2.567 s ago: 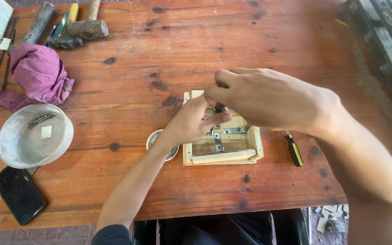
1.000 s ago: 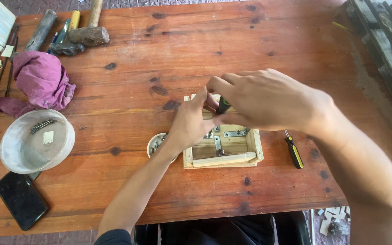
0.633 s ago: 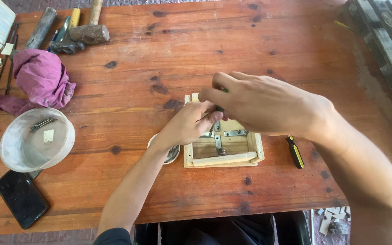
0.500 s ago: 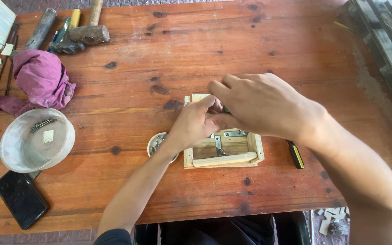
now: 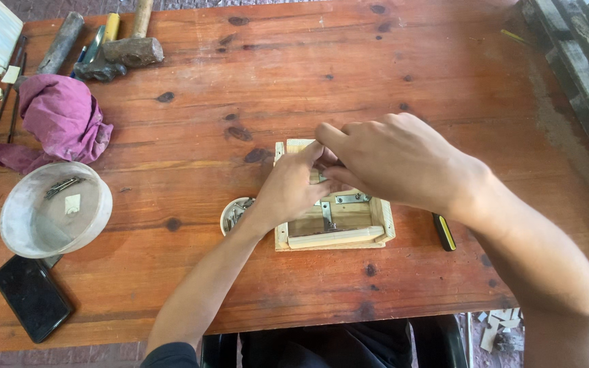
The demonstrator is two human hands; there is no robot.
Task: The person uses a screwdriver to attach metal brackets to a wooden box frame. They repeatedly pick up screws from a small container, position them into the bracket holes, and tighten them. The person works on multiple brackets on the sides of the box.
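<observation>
A small pale wooden frame (image 5: pixel 335 237) with metal brackets (image 5: pixel 326 212) inside lies near the table's front edge. My left hand (image 5: pixel 288 191) rests on its back left corner, holding it, with the fingertips reaching to the back rail. My right hand (image 5: pixel 393 160) comes in from the right over the back rail. Its fingers are curled and pinched against the left fingertips. What they pinch is hidden; earlier frames showed a small dark part there. A small round lid (image 5: pixel 233 212) with screws sits just left of the frame, beside my left wrist.
A yellow and black screwdriver (image 5: pixel 444 232) lies right of the frame, under my right wrist. At the left are a clear bowl (image 5: pixel 22 235) holding nails, a black phone (image 5: pixel 32 297), a purple cloth (image 5: pixel 63 119) and hammers (image 5: pixel 127 49). Wooden planks (image 5: pixel 581 68) line the right edge.
Both hands have dropped from just above the frame onto its back rail. The small dark part seen between my right fingers is now covered.
</observation>
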